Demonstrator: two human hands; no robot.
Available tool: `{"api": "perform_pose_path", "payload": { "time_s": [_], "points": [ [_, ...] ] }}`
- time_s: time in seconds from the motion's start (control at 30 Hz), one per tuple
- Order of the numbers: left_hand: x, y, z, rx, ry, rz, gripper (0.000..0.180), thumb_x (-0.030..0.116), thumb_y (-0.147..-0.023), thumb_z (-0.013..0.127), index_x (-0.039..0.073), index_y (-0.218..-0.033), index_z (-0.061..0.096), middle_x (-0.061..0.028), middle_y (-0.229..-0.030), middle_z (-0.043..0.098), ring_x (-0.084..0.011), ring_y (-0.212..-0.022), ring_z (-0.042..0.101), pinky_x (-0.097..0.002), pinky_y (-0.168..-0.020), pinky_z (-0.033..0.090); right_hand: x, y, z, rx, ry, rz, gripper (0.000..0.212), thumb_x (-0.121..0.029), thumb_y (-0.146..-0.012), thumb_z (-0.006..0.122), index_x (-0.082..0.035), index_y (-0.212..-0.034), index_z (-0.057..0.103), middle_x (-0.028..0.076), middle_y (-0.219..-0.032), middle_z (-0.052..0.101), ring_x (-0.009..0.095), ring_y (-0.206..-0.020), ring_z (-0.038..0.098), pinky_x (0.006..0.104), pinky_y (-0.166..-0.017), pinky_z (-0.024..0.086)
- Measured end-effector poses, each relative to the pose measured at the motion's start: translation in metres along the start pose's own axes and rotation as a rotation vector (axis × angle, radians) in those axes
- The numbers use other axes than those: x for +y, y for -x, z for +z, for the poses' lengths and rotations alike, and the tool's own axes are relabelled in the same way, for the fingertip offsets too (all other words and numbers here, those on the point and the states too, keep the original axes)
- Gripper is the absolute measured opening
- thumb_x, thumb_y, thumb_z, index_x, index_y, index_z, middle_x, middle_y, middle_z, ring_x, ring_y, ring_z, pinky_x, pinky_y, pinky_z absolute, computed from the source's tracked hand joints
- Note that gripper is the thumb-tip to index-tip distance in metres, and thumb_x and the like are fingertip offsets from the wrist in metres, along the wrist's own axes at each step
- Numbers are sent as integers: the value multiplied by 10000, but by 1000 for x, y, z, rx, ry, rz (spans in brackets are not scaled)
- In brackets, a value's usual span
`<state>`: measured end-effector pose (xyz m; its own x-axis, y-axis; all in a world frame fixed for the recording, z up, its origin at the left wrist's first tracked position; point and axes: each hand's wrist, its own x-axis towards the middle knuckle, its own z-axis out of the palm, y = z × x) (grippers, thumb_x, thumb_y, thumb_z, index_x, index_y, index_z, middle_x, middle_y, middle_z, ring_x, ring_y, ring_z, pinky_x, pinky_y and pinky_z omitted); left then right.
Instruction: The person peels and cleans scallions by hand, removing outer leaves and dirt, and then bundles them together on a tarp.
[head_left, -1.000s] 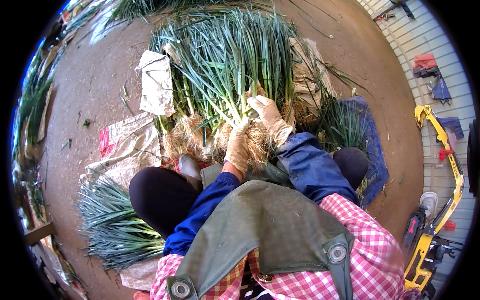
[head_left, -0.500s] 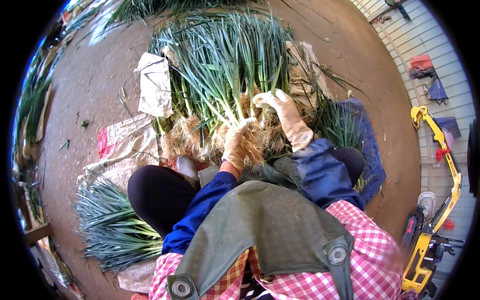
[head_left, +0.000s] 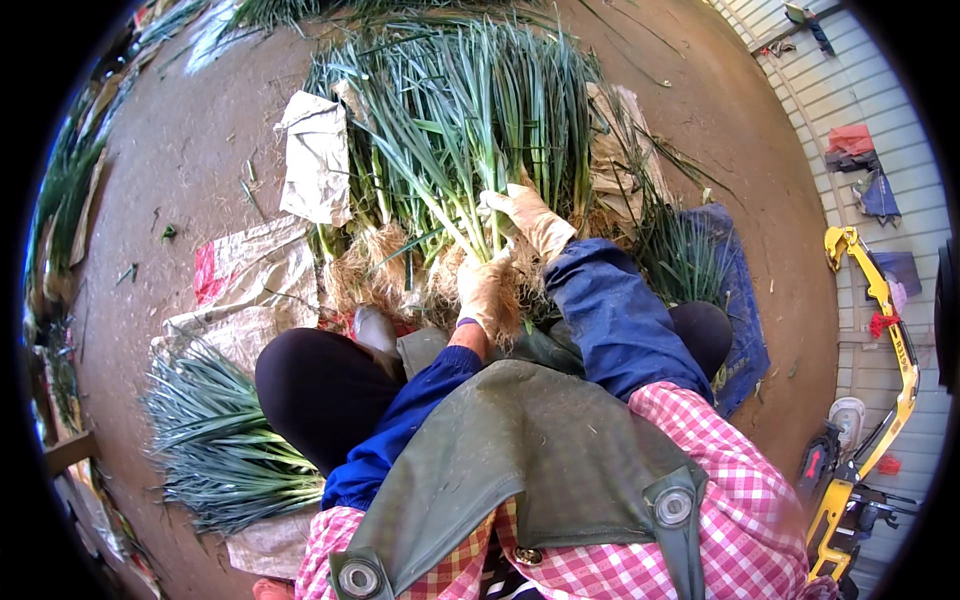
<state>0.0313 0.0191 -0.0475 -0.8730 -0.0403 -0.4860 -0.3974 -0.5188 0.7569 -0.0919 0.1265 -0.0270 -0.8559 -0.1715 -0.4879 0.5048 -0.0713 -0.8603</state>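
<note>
Bare brown dirt floor point(head_left: 190, 170) everywhere, littered with leaf scraps. At twelve o'clock, a big heap of long green spring onions with pale stalks and tangled tan roots point(head_left: 460, 130), leaves fanned away, root ends turned toward the body, probably so the roots come to hand first. At eight o'clock, a second, tidier bundle of green onion leaves point(head_left: 220, 440) laid on a white woven sack point(head_left: 250, 290), apparently set apart from the heap. At three o'clock, a blue tarp sheet point(head_left: 735, 300) with a small tuft of greens. Far at four o'clock, a yellow metal frame tool point(head_left: 885, 330) by the grey slatted wall. At ten o'clock, a crumpled off-white cloth sack point(head_left: 315, 160) beside the heap. Right hand point(head_left: 530, 215), gloved in dirty beige, closed around a few stalks just above the roots, at one o'clock. Left hand point(head_left: 485, 290), likewise gloved, lower, buried in the root clump; grip unclear, fingers hidden. Hands near each other, not touching.
</note>
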Motion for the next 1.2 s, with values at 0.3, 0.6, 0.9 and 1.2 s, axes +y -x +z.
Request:
{"api": "perform_pose_path", "payload": {
  "time_s": [0.3,0.6,0.9,1.2],
  "points": [
    [8,9,5,-29,119,-145,137,98,-835,674,25,-947,648,-30,-740,635,-149,-592,591,-272,-529,475,-20,51,25,413,1475,-500,322,-426,-863,638,-108,-916,638,98,-790,658,275,-686,646,376,-629,519],
    [18,10,-1,-259,225,-177,274,100,-828,662,-23,-1073,641,-37,-908,653,-153,-805,609,-304,-735,496,-21,138,17,230,338,-545,223,-251,-942,610,-33,-990,620,42,-809,670,78,-568,583,200,-497,471],
    [2,-2,0,-204,502,-280,179,174,-865,680,24,-959,664,20,-703,544,-104,-678,508,-258,-668,434,-19,147,6,2,-231,-380,242,-267,-974,560,-38,-1029,615,54,-810,656,142,-705,624,257,-659,510],
    [21,4,-4,-164,323,-194,174,182,-886,637,8,-880,634,-39,-692,596,-142,-511,553,-253,-479,496,-59,218,1,-156,-117,-364,320,-358,-998,469,-69,-897,561,19,-716,562,150,-620,548,312,-616,503]
  ]
}}
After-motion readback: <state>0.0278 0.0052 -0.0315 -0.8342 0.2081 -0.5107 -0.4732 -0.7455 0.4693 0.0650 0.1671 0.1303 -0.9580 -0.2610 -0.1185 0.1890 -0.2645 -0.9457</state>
